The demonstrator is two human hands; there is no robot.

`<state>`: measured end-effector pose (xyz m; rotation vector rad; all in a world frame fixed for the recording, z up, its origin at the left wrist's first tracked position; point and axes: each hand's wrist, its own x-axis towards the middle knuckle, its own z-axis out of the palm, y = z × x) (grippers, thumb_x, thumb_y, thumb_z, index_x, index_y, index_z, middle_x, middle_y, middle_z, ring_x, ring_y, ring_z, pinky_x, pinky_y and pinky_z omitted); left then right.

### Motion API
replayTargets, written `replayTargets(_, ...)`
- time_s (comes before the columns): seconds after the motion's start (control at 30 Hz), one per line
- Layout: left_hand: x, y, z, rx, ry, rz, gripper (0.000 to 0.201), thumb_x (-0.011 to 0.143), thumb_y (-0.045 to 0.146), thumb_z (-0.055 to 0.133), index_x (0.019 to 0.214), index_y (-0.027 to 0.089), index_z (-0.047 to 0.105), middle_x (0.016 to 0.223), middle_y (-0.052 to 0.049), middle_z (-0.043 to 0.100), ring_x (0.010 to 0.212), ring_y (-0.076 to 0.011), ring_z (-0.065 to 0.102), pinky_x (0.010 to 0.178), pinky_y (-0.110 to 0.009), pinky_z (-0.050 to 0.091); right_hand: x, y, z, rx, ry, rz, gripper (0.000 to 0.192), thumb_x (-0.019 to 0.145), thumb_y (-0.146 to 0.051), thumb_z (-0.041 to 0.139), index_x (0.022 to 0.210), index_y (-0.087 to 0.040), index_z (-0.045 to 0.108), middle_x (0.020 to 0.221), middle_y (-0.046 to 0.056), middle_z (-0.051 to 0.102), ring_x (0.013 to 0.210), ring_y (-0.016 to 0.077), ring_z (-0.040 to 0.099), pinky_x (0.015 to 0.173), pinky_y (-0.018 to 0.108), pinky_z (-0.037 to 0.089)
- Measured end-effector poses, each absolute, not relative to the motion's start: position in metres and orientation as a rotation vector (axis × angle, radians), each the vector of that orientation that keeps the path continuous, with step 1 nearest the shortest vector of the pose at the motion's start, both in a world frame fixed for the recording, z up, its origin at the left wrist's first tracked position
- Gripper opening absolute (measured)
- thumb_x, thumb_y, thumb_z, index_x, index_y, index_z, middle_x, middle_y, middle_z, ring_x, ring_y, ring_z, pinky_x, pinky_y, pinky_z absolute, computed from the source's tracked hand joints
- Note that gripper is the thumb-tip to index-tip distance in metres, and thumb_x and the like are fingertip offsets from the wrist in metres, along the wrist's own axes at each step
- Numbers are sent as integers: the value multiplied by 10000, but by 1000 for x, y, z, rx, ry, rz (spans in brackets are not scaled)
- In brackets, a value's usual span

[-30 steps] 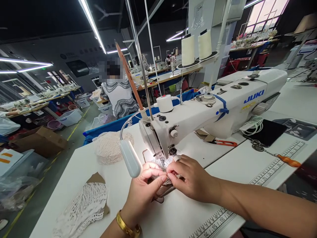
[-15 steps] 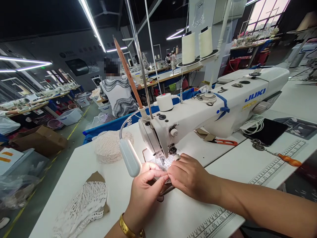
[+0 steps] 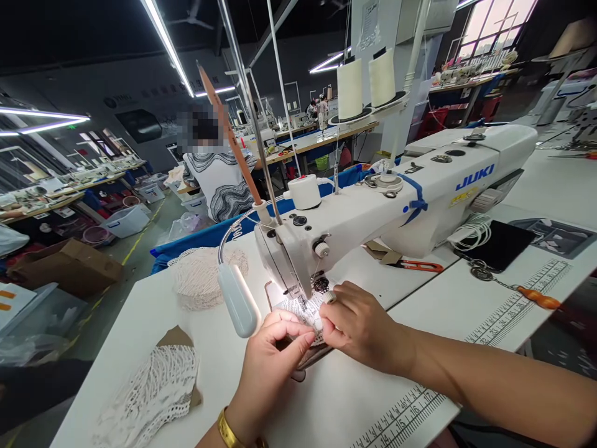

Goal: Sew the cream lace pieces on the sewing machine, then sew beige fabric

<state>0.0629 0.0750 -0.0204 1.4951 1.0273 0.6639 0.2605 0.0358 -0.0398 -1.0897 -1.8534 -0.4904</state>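
Note:
A piece of white openwork lace (image 3: 313, 318) lies under the needle of a white sewing machine (image 3: 354, 221), lit by the small lamp (image 3: 237, 302) beside the machine head. My left hand (image 3: 273, 351) pinches the near left edge of this lace between thumb and fingers. On the other side my right hand (image 3: 361, 323) has its fingers curled closed on the lace's right edge, close to the presser foot. The fingertips of both hands are a short distance apart. Part of the lace is hidden behind my fingers.
Left on the table are a lace piece with brown card (image 3: 153, 389) and a lace pile (image 3: 209, 280). Orange thread snips (image 3: 417, 266), a black phone-like slab (image 3: 501, 246) and a keychain (image 3: 536, 297) lie right. A co-worker (image 3: 219, 168) sits beyond the blue cloth trough (image 3: 186, 235).
My right hand has drawn slightly away from the left, so a gap shows between the fingertips and more lace is visible. The view has shifted a little.

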Motion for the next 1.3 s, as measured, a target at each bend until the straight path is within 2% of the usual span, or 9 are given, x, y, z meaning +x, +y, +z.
replayTargets(0.27, 64, 77, -13, 1345, 1059, 649, 497, 687, 630, 895, 735, 148, 785, 974, -34, 562, 567, -82, 540, 402, -209, 490, 259, 34, -43, -1047, -1893, -328, 229, 909, -30, 490, 774, -205, 550, 662, -21, 479, 657, 178, 384, 670, 320, 370)
replayTargets(0.47, 58, 80, -15, 1571, 1052, 671, 416, 822, 578, 795, 797, 172, 711, 992, -48, 618, 607, -131, 603, 398, -220, 458, 266, 36, -41, -1113, -1936, -252, 232, 983, -139, 490, 789, -192, 606, 715, 18, 534, 699, 202, 435, 696, 335, 384)
replayTargets(0.63, 46, 87, -11, 2340, 828, 796, 190, 993, 316, 615, 843, 220, 683, 1012, -75, 717, 1024, -271, 673, 875, -410, 587, 293, 39, -31, -1065, -2175, 79, 113, 1043, -252, 607, 1029, -177, 690, 878, 46, 642, 874, 229, 537, 819, 345, 431)
replayTargets(0.7, 44, 88, -11, 2528, 714, 716, 85, 981, 299, 659, 1011, 233, 705, 1083, -82, 724, 1071, -283, 656, 921, -428, 565, 300, 40, -31, -1039, -2312, 205, 301, 967, -375, 769, 1174, -178, 675, 1015, 68, 683, 1016, 265, 555, 903, 371, 442)
replayTargets(0.8, 44, 87, -14, 2621, 655, 556, 333, 912, 302, 775, 1222, 245, 669, 1168, -90, 708, 1064, -286, 647, 901, -417, 569, 300, 42, -38, -1066, -2427, 249, 151, 1012, -328, 709, 998, -183, 668, 1013, 63, 695, 987, 257, 562, 922, 397, 439)
replayTargets(0.9, 46, 89, -22, 2631, 699, 524, 287, 962, 270, 696, 1247, 250, 671, 1109, -86, 695, 979, -268, 636, 837, -399, 559, 294, 46, -44, -1112, -2357, 261, 250, 1085, -213, 495, 873, -185, 624, 872, 50, 666, 848, 223, 549, 880, 392, 450)
replayTargets(1.0, 50, 97, -29, 2591, 769, 585, 175, 1022, 273, 591, 1138, 252, 721, 988, -67, 680, 898, -243, 621, 771, -356, 539, 287, 47, -42, -1140, -2176, 321, 291, 1108, -262, 444, 893, -194, 628, 847, 51, 670, 844, 225, 574, 856, 377, 464)
replayTargets(1.13, 55, 107, -29, 2479, 819, 596, 282, 1052, 248, 505, 899, 230, 741, 929, -51, 697, 899, -220, 641, 801, -327, 544, 280, 44, -34, -1232, -1921, 396, 203, 1078, -244, 475, 919, -213, 597, 843, 18, 666, 779, 199, 599, 762, 327, 469)
replayTargets(1.3, 57, 109, -25, 2430, 797, 621, 260, 1034, 234, 506, 942, 225, 749, 945, -47, 711, 908, -217, 648, 820, -325, 550, 279, 43, -32, -1248, -1837, 482, 168, 1059, -251, 508, 911, -222, 581, 823, -7, 670, 735, 180, 602, 714, 297, 455)
